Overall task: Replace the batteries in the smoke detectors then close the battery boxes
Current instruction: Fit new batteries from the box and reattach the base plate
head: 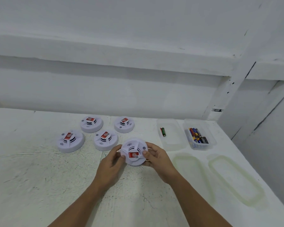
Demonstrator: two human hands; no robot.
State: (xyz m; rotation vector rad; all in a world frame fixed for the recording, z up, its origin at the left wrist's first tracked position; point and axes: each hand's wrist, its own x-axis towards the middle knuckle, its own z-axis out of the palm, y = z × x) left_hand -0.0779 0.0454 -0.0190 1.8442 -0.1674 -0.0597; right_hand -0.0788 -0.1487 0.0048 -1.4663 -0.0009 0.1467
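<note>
I hold a round white smoke detector [134, 151] with a red label, face up, just above the table. My left hand [112, 163] grips its left rim and my right hand [157, 158] grips its right rim, thumbs on top. Several more white detectors stand behind it: one at the far left [70, 141], one at the back [91, 123], one at the back right [124, 124] and one in the middle [106, 139]. A clear box [171, 141] holds one green battery [163, 132]. A second clear box [211, 141] holds several batteries [197, 136].
Two clear lids lie on the white table [39, 177], one lid [191, 167] in front of each box, the other lid [236, 179] near the table's right edge. A white wall with a ledge rises behind the table.
</note>
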